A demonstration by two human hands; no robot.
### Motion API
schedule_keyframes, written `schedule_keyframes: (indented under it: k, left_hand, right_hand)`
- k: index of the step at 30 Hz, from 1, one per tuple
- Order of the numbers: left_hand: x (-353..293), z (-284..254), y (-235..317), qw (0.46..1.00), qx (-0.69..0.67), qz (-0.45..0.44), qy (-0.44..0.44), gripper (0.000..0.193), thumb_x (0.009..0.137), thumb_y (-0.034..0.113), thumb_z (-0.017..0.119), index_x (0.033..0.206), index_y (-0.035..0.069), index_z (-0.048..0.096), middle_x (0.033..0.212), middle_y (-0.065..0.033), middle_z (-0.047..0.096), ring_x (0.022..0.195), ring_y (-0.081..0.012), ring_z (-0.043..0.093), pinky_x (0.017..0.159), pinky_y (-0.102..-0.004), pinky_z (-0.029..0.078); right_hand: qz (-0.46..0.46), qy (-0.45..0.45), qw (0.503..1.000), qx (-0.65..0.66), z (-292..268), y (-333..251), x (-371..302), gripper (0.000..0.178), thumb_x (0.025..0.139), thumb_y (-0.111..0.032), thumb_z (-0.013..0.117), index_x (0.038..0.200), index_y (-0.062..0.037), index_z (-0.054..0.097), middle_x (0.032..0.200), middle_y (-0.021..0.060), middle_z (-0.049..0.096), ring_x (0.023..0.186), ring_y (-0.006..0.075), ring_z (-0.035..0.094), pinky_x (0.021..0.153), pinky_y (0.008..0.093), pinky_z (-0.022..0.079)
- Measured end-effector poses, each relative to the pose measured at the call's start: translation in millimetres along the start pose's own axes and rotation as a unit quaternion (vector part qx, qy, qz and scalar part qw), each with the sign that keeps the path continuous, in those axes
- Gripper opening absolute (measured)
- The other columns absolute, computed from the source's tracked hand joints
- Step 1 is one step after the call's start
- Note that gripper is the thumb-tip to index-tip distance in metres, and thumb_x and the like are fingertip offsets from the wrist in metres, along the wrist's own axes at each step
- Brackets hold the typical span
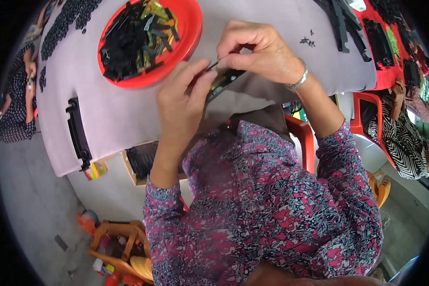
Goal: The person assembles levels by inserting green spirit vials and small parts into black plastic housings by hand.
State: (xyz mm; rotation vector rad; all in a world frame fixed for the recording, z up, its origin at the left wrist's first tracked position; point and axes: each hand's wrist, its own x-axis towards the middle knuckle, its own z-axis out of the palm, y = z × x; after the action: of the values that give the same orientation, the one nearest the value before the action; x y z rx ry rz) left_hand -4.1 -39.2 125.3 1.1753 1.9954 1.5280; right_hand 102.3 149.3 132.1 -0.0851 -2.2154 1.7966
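My left hand (181, 93) and my right hand (262, 52) meet over the table's near edge, fingers closed in a pinch. Between their fingertips is a small thin dark piece (213, 65); its exact kind is too small to tell. Just beneath them lies a long black plastic strip (226, 86) with a yellow-green bit at its side, partly hidden by my left fingers. Beyond my left hand stands a red plastic basin (194, 24), heaped with black plastic strips (126, 45) and some yellow-green pieces (152, 7).
Small black parts (66, 24) lie spread at the far left of the cloth-covered table (114, 114). A long black part (77, 133) rests near its left edge. Tiny dark pieces (308, 42) and long black rails (340, 24) are on the right. Other people sit at both sides.
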Motion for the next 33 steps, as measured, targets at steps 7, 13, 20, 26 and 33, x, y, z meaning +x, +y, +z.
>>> schedule_keyframes:
  k: [7, 13, 20, 26, 33]
  left_hand:
    - [-3.5, 5.2, -17.9, 0.997, -0.026, 0.043, 0.056, 0.014, 0.084, 0.001, 0.074, 0.097, -0.001, 0.072, 0.079, -0.0082, 0.065, 0.067, -0.0162, 0.062, 0.062, -0.0283, 0.048]
    - [-3.9, 3.8, -15.8, 0.973, 0.129, 0.162, 0.103, 0.018, 0.077, -0.002, 0.075, 0.093, 0.004, 0.073, 0.083, -0.006, 0.067, 0.069, -0.0204, 0.064, 0.063, -0.0312, 0.051]
    - [-3.4, 7.3, -19.3, 0.941, 0.201, 0.254, 0.094, 0.027, 0.069, -0.002, 0.076, 0.094, 0.008, 0.074, 0.084, -0.0041, 0.066, 0.073, -0.0215, 0.065, 0.065, -0.0334, 0.051]
    - [-8.7, 3.3, -25.3, 0.962, 0.147, 0.222, 0.066, 0.025, 0.073, -0.005, 0.073, 0.095, 0.006, 0.073, 0.086, -0.006, 0.066, 0.073, -0.0243, 0.065, 0.066, -0.0342, 0.052]
    - [-30.0, -17.6, -36.0, 0.998, 0.066, 0.003, -0.005, 0.023, 0.083, 0.001, 0.069, 0.106, 0.0, 0.07, 0.094, -0.01, 0.067, 0.08, -0.0212, 0.068, 0.07, -0.0329, 0.053]
  right_hand:
    - [0.009, -0.016, 1.0, 0.002, 8.1, 8.8, -13.2, 0.011, 0.086, 0.004, 0.073, 0.096, -0.0013, 0.071, 0.096, 0.0006, 0.062, 0.083, 0.0087, 0.059, 0.075, 0.0243, 0.05]
    - [0.19, 0.185, 0.95, 0.163, 9.2, 5.0, -25.0, 0.01, 0.093, -0.013, 0.071, 0.088, -0.0052, 0.067, 0.074, 0.0009, 0.063, 0.06, 0.0093, 0.056, 0.056, 0.0232, 0.046]
    - [0.275, 0.109, 0.946, 0.13, 12.5, 4.5, -29.7, 0.016, 0.097, -0.02, 0.069, 0.098, -0.0048, 0.073, 0.076, -0.0023, 0.065, 0.059, 0.0009, 0.053, 0.051, 0.0165, 0.042]
    - [0.326, 0.107, 0.903, 0.259, 12.5, 4.1, -28.7, 0.01, 0.097, -0.013, 0.068, 0.093, -0.0039, 0.068, 0.071, -0.0008, 0.064, 0.047, 0.0027, 0.05, 0.042, 0.0166, 0.039]
    - [0.349, 0.14, 0.923, 0.078, 19.2, 14.6, -46.3, 0.009, 0.094, -0.008, 0.066, 0.099, -0.0005, 0.068, 0.074, 0.0007, 0.066, 0.051, 0.0023, 0.051, 0.046, 0.0177, 0.04]
